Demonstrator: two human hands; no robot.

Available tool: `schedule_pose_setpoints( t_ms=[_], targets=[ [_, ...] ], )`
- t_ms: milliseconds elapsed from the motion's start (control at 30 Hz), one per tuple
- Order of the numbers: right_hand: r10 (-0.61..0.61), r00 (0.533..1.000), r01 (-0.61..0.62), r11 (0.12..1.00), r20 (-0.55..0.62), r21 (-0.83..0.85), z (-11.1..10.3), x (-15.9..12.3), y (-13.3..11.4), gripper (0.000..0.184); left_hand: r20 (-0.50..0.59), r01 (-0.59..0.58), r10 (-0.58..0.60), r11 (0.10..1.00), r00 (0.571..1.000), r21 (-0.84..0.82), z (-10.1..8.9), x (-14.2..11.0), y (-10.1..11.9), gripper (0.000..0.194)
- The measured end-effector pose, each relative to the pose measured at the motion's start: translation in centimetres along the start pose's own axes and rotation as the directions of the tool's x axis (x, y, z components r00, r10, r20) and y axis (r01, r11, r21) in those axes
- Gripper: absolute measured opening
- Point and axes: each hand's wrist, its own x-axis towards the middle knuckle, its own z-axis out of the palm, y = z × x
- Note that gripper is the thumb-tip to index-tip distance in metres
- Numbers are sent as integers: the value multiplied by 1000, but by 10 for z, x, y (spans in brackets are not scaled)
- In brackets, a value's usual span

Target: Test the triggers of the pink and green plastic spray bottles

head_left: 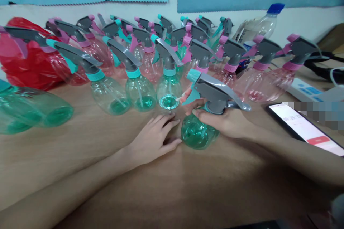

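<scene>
My right hand (228,121) is wrapped round the neck of a green spray bottle (198,134) with a grey and teal trigger head, tilted above or on the table (150,193); I cannot tell if its base touches. My left hand (158,132) lies on the tabletop just left of that bottle, fingers stretched out and a little apart, holding nothing. Beyond the hands stand more green spray bottles, the nearest a small one (169,89) with a teal collar. Beside it are another green spray bottle (141,93) and a third (110,93).
Several pink spray bottles (252,82) crowd the back of the table. A red plastic bag (29,64) sits at the left, a clear bottle with a blue cap (268,25) at the back right. A lit phone (303,125) lies by my right forearm, near dark cables (319,68).
</scene>
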Motion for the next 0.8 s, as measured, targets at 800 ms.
schedule_pose_setpoints(
  t_ms=[800],
  targets=[
    [34,995,-41,997,-93,-72,2,-3,-1,22,1,7,-7,1000,1000,-16,-1,1,1,51]
  ],
)
